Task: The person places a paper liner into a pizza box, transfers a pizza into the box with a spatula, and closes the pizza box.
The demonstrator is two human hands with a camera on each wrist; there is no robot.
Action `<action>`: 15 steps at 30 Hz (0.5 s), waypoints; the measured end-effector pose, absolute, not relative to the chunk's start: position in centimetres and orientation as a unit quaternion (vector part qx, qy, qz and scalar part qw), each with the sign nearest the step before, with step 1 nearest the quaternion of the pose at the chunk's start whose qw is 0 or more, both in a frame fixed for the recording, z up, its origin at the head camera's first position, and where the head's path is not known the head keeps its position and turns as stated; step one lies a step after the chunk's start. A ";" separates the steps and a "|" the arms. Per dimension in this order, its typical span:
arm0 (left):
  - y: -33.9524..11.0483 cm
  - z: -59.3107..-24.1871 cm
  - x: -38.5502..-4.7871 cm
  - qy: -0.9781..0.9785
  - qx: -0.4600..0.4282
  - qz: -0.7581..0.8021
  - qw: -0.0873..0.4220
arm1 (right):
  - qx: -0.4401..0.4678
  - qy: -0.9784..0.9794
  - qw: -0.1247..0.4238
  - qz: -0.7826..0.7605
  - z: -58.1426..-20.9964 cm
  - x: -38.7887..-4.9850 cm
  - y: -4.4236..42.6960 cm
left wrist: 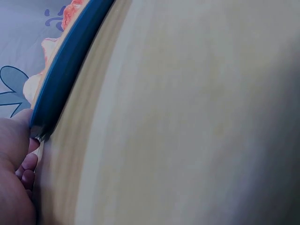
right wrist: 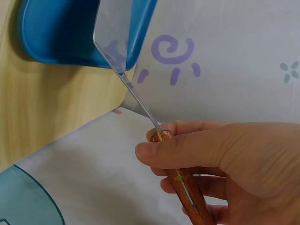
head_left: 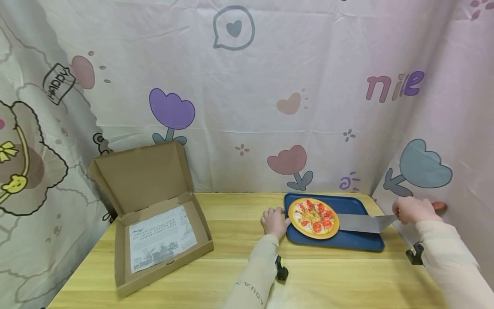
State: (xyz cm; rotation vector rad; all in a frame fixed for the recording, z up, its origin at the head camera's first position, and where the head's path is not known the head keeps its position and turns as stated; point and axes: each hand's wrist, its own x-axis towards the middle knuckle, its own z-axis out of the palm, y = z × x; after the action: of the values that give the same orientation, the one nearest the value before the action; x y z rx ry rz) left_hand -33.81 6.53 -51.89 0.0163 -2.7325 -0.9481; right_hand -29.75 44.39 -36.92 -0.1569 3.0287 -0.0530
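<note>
A round pizza (head_left: 313,218) with red and pale toppings rests toward the left end of a blue tray (head_left: 359,245). My left hand (head_left: 275,222) grips the tray's left edge; in the left wrist view its thumb (left wrist: 21,124) lies at the rim and the fingers are curled lower down. My right hand (head_left: 414,210) holds a metal spatula (head_left: 359,223) by its reddish-brown wooden handle (right wrist: 190,192), thumb and fingers wrapped around it. The wide flat blade reaches over the tray to the pizza's right side; its front edge is hidden by the pizza.
An open cardboard pizza box (head_left: 204,249) stands on the left of the wooden table (head_left: 239,214), lid tilted up at the back, with a printed paper sheet (head_left: 164,236) inside. A patterned curtain (head_left: 239,86) hangs behind the table and along both sides.
</note>
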 end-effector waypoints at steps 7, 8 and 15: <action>6.6 -51.8 -33.7 -0.938 0.010 -0.323 0.122 | -0.039 0.997 0.061 -0.031 -37.9 -30.2 44.2; 6.5 -51.8 -33.7 -0.938 0.010 -0.323 0.123 | -0.038 0.997 0.062 -0.031 -38.1 -30.3 44.1; 6.7 -52.1 -34.0 -0.939 0.006 -0.317 0.131 | -0.048 0.996 0.065 -0.036 -39.0 -30.7 43.7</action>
State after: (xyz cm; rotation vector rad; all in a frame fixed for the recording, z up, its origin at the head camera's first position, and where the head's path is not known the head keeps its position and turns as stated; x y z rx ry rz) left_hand -34.00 6.66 -52.06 0.0175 -2.7275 -0.9213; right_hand -30.72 43.72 -39.01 -0.1439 3.0054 -0.1099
